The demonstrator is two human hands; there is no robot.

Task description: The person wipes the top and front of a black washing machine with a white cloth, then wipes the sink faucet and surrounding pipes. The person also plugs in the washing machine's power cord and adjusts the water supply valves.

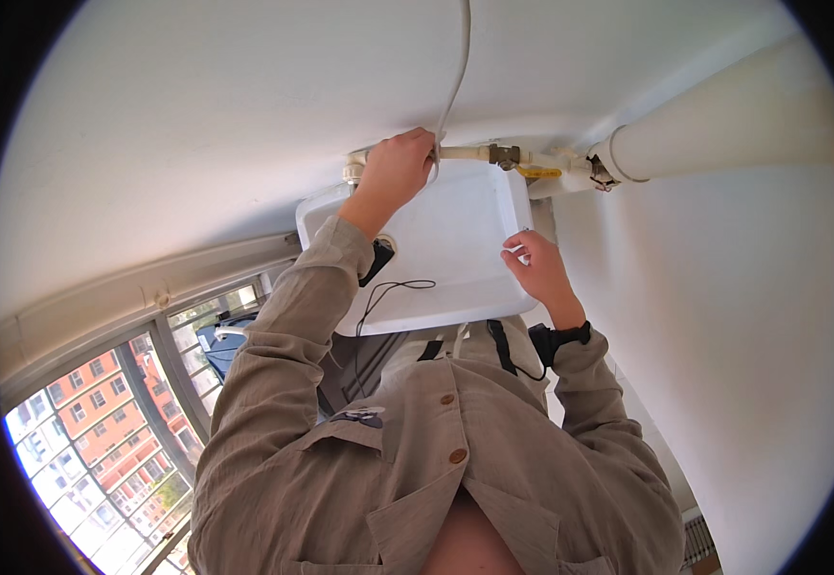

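The left hand (396, 171) is closed around the horizontal white pipe (465, 151) above the white box (445, 240), left of its brass valve (504, 154), while the right hand (536, 268) pinches the box's right edge.

the white ceiling (244, 105) carries a white pipe (465, 151) and a white box (455, 240).

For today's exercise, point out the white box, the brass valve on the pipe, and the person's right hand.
white box (455, 240): head view, bare flat face.
brass valve (504, 154): head view, valve body.
right hand (537, 268): head view, back of hand.
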